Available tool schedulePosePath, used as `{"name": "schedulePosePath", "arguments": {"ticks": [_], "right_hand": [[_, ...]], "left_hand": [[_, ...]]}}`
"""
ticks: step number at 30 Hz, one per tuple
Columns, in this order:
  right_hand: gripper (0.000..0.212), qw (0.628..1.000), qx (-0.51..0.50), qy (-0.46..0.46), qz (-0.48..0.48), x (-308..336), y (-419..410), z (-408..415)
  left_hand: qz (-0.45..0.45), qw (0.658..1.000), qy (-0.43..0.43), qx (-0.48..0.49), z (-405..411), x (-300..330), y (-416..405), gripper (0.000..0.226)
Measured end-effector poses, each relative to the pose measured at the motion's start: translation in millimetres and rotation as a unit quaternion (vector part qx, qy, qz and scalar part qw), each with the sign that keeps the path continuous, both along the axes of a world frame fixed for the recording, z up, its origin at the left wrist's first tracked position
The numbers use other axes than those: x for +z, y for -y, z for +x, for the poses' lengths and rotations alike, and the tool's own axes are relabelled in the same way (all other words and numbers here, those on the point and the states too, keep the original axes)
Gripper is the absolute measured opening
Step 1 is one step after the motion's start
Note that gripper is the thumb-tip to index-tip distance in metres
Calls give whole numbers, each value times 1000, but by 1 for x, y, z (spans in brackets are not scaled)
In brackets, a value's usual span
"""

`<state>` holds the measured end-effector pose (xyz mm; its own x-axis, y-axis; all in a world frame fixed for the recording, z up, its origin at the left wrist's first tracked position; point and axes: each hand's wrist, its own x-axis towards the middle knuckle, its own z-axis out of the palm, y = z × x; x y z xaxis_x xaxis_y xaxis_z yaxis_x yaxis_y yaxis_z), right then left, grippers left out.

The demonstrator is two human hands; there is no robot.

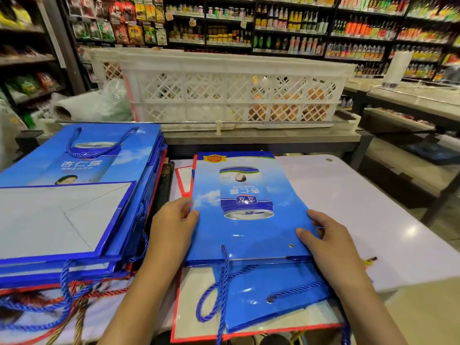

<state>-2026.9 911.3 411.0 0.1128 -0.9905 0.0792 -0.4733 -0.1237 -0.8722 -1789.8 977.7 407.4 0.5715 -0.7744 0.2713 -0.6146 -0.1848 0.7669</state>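
One flat blue paper bag [249,235], printed with a drink can, lies between our two hands, with its open mouth and its blue rope handle [211,295] toward us. Our left hand [171,220] grips the left edge of the bag, and its fingers [185,205] are close together and curled at the border. Our right hand [326,242] holds the right edge, with the thumb [305,234] laid on the printed face and the other fingers together along the border. How far the fingers go under the paper we cannot tell.

Directly under our fingers the bag rests on a second blue bag [286,292], and this one lies on a red-edged bag [196,319]. So a small pile of few pieces is below our palms.

Just left of the left fingers stands a much higher stack of folded bags [74,220], with many ropes hanging out. We judge that the larger part of the sorting is done there. The bag in hand is not yet placed, and the few under it remain.

Right of the right fingers is the bare white table [373,207]. Beyond the fingertips stands a white lattice crate [224,90], and behind it the shop shelves [273,21] with bottles.
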Motion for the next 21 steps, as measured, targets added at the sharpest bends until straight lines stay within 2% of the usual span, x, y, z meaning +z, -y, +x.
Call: {"name": "schedulePosePath", "arguments": {"ticks": [3, 5, 7, 10, 12, 14, 16, 18, 21], "right_hand": [[51, 999, -2, -47, -22, -2, 0, 3], [50, 997, -5, -73, -35, -3, -1, 5], [50, 994, -10, -98, -54, -4, -3, 7], [44, 992, -23, -103, -76, -7, -5, 9], [39, 986, -35, -128, -104, -10, -4, 9], [34, 977, -39, -164, -131, -13, -3, 8], [29, 977, -32, -161, -133, -13, -3, 8], [23, 978, -31, -147, -146, -15, -4, 9], [10, 966, -10, -122, -229, -11, -11, 10]], "left_hand": [[17, 1000, 13, -10, 3, -1, 1, 27], [15, 999, 25, -23, 4, -2, -1, 30], [-23, 996, 60, -58, 4, 0, -9, 38], [-80, 976, 77, -189, 5, 7, -29, 69], [-56, 952, 87, -289, 4, 10, -42, 74], [-13, 938, 89, -336, 2, 10, -50, 70], [22, 937, 61, -343, -2, 12, -55, 57], [27, 937, 43, -345, -5, 16, -57, 43], [18, 932, 75, -353, -10, 15, -50, 20]]}}
